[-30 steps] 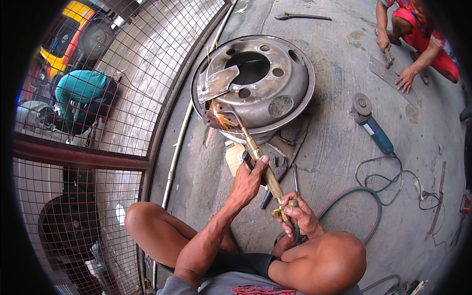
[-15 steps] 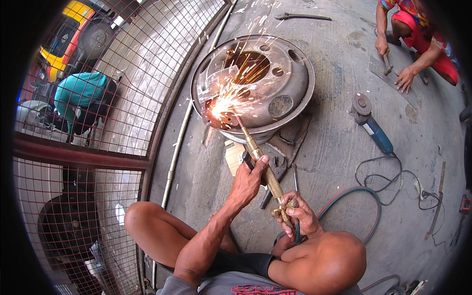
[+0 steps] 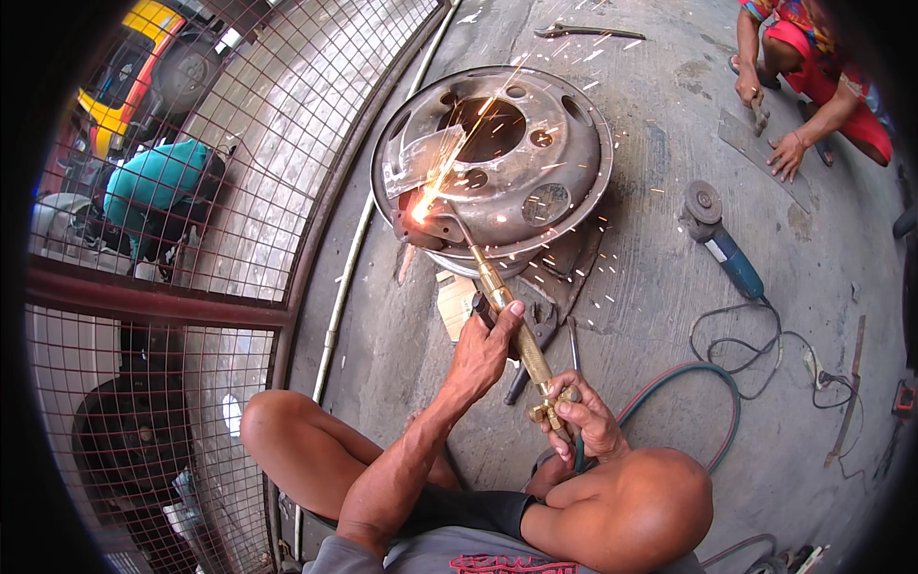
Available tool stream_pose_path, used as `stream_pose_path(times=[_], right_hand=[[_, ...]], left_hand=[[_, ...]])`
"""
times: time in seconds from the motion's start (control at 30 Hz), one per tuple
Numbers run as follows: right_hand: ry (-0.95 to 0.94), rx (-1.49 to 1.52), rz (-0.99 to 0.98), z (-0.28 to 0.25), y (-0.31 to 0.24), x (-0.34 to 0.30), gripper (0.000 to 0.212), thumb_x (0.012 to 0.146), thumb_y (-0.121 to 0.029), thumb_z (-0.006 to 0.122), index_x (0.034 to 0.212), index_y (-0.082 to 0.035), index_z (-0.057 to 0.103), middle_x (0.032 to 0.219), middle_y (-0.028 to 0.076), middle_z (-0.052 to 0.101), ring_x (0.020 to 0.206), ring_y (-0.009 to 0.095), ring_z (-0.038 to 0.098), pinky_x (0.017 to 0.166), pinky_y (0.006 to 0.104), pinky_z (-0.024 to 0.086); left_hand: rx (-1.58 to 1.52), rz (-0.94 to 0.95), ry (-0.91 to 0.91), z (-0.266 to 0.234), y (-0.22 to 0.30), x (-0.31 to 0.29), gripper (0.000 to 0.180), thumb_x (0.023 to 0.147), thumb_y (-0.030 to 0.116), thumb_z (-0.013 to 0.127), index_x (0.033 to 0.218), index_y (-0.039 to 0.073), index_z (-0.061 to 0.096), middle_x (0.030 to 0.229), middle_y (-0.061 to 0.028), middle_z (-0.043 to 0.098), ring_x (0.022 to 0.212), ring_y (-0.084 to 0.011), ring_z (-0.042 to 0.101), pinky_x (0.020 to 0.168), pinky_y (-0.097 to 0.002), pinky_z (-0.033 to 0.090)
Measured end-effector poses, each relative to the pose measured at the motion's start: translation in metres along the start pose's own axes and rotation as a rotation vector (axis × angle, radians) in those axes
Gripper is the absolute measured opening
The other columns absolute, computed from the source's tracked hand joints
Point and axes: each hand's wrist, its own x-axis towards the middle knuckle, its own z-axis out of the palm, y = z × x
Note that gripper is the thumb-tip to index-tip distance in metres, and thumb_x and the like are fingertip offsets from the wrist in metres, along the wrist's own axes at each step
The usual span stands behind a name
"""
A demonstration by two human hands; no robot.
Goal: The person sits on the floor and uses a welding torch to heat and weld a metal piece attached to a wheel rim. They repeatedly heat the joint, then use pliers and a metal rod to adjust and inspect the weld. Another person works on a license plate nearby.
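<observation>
A brass cutting torch slants up from my lap to a steel wheel rim lying on its side. My left hand is closed round the torch's forward body. At the rear valves, my right hand grips the torch with its fingers about the knobs. The tip touches or nearly touches a flat piece of metal with holes on the rim's near left edge. A bright glow burns there, and sparks fly up and right. Beside my left hand a short dark end shows, its kind unclear.
An angle grinder lies right of the rim, its cord trailing. A red-and-green hose curves beside my knee. Pliers and cardboard lie before the rim, a wrench beyond. Mesh fencing stands left. A co-worker hammers sheet metal.
The spark burst has shrunk to a narrower stream, and the glow is smaller. More of the rim and metal piece shows. The co-worker's hammer has shifted slightly; my hands keep their hold.
</observation>
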Motion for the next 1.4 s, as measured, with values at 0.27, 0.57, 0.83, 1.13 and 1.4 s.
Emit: stream_pose_path(times=[0.27, 0.57, 0.83, 1.13, 1.4], right_hand=[[-0.009, -0.023, -0.017, -0.003, 0.004, 0.001, 0.032, 0.102, -0.027, 0.066, 0.122, -0.015, 0.045, 0.089, 0.017, 0.064, 0.049, 0.018, 0.061, 0.039, 0.0284, 0.049], [-0.007, -0.071, -0.036, -0.002, 0.004, 0.002, 0.031, 0.102, -0.029, 0.067, 0.120, -0.016, 0.046, 0.087, 0.016, 0.065, 0.047, 0.017, 0.060, 0.038, 0.0274, 0.048], [0.003, -0.070, -0.035, -0.004, 0.006, 0.003, 0.030, 0.102, -0.029, 0.067, 0.120, -0.016, 0.046, 0.087, 0.017, 0.064, 0.047, 0.017, 0.059, 0.039, 0.0273, 0.048], [0.028, -0.027, 0.000, 0.002, 0.002, 0.001, 0.028, 0.101, -0.025, 0.064, 0.120, -0.015, 0.046, 0.087, 0.019, 0.065, 0.047, 0.017, 0.059, 0.039, 0.0280, 0.048], [-0.005, 0.019, -0.028, 0.000, 0.001, 0.001, 0.030, 0.099, -0.019, 0.059, 0.123, -0.011, 0.045, 0.091, 0.023, 0.065, 0.047, 0.019, 0.059, 0.041, 0.0285, 0.050]], left_hand=[[0.009, 0.000, -0.012, -0.001, -0.004, 0.002, 0.054, 0.104, 0.053, 0.056, 0.082, 0.004, 0.057, 0.067, -0.0029, 0.056, 0.062, -0.0128, 0.054, 0.058, -0.0321, 0.044], [-0.006, -0.011, -0.004, 0.000, -0.002, 0.001, 0.054, 0.104, 0.053, 0.058, 0.081, 0.004, 0.058, 0.067, -0.0029, 0.056, 0.061, -0.0127, 0.054, 0.058, -0.0321, 0.044], [0.024, -0.008, -0.009, -0.001, -0.008, 0.004, 0.054, 0.104, 0.053, 0.057, 0.081, 0.004, 0.057, 0.066, -0.0026, 0.055, 0.061, -0.0126, 0.053, 0.057, -0.0320, 0.043], [0.037, -0.008, -0.010, -0.003, -0.011, 0.004, 0.054, 0.104, 0.053, 0.057, 0.082, 0.004, 0.057, 0.068, -0.0024, 0.055, 0.062, -0.0127, 0.053, 0.058, -0.0321, 0.043], [0.020, -0.004, -0.011, -0.001, -0.004, 0.002, 0.054, 0.104, 0.053, 0.057, 0.083, 0.003, 0.058, 0.068, -0.0024, 0.055, 0.062, -0.0130, 0.053, 0.058, -0.0324, 0.043]])
